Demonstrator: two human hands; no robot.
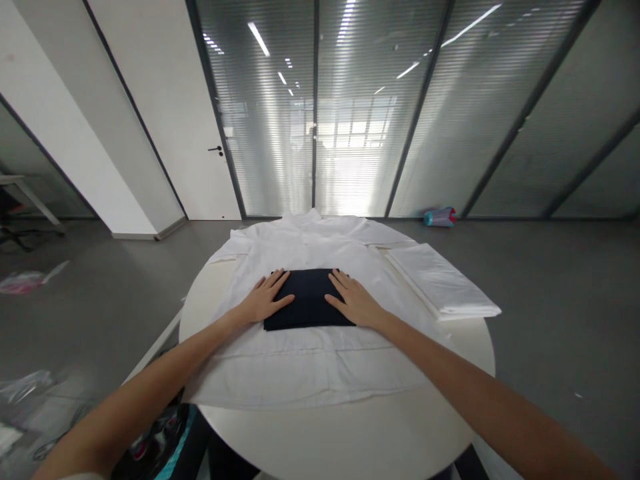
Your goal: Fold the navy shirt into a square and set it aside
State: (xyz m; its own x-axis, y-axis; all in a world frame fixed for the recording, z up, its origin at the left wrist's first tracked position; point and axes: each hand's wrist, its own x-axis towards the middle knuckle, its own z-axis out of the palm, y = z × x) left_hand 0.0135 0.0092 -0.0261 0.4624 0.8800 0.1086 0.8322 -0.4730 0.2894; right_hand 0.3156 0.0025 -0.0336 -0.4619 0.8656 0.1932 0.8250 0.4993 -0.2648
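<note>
A dark navy folded cloth (309,300) lies flat on a white shirt (310,367) spread over the round table. My left hand (264,298) rests on its left edge, fingers spread and palm down. Over the right edge, my right hand (356,300) lies flat in the same way, its fingers apart. Neither hand grips anything. What garment the dark cloth is, I cannot tell. The shirt's collar end points away from me, and its hem lies toward me.
On the table's right side is a folded white cloth stack (445,280). The white round table (350,440) has a curved edge near me. A blue and red bundle (440,217) sits on the floor by the glass wall. Clear plastic bags (27,387) lie at lower left.
</note>
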